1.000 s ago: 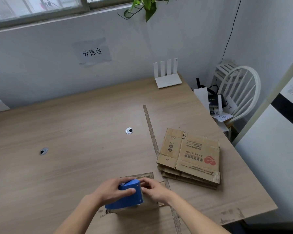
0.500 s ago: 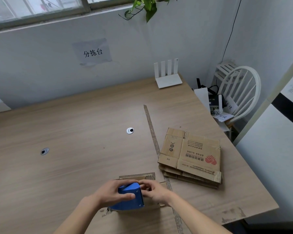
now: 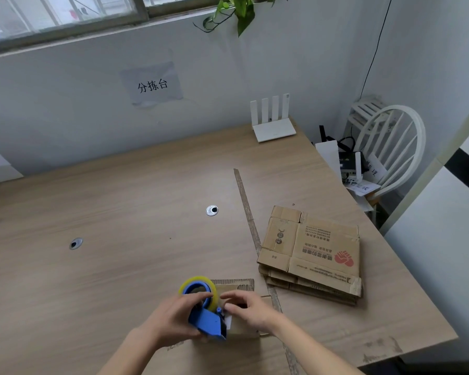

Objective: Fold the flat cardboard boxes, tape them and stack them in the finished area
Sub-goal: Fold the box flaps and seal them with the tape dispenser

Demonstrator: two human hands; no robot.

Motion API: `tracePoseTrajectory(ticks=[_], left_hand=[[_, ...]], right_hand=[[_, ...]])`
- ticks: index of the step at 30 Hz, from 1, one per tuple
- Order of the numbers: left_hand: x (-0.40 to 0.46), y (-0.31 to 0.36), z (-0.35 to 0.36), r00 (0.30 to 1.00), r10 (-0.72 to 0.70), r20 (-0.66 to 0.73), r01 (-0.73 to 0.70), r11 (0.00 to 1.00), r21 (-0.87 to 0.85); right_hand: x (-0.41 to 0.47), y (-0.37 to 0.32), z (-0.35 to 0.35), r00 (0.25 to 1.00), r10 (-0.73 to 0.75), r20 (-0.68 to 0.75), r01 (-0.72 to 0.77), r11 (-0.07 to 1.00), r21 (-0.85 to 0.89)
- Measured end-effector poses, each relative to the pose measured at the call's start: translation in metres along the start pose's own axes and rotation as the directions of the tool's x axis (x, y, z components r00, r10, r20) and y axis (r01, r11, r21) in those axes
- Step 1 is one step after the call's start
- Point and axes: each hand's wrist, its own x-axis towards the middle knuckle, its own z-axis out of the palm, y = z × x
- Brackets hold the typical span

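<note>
A small folded cardboard box (image 3: 241, 327) sits at the table's near edge, mostly hidden under my hands. My left hand (image 3: 173, 319) grips a blue tape dispenser (image 3: 207, 322) with a yellowish tape roll (image 3: 198, 283) tipped up over the box. My right hand (image 3: 248, 308) rests on the box top just right of the dispenser, fingers bent down onto the cardboard. A stack of flat cardboard boxes (image 3: 313, 253) with a red logo lies to the right.
A strip of brown tape (image 3: 248, 215) runs along the wooden table (image 3: 119, 212). A white router (image 3: 274, 123) stands at the back. Two cable holes (image 3: 211, 210) are in the tabletop. A white chair (image 3: 390, 147) with clutter stands beyond the right edge.
The dispenser has tilted up, so its yellow roll now shows above my left hand. Both hands stay over the small box.
</note>
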Motion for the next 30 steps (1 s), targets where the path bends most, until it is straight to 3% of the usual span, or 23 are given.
tracePoseTrajectory(ticks=[7,17,22,26,30], left_hand=[[0.001,0.000,0.010,0.996,0.069,-0.061,-0.062,0.993,0.105],[0.007,0.005,0.011,0.987,0.135,-0.087,-0.115,0.972,0.205],[0.007,0.003,0.012,0.988,0.129,-0.086,-0.108,0.970,0.220],[0.005,0.006,0.012,0.986,0.112,-0.125,-0.089,0.980,0.179],[-0.004,-0.006,0.010,0.990,0.037,-0.139,-0.018,0.990,0.139]], right_hand=[[0.008,-0.003,0.008,0.997,0.068,-0.022,-0.068,0.998,-0.003],[0.016,-0.011,0.007,0.969,0.149,-0.198,-0.159,0.986,-0.039],[0.014,-0.013,0.008,0.976,0.128,-0.174,-0.145,0.986,-0.087],[0.011,-0.012,0.012,0.946,0.130,-0.299,-0.166,0.981,-0.099],[0.007,-0.005,0.004,0.896,0.177,-0.407,-0.189,0.982,0.012]])
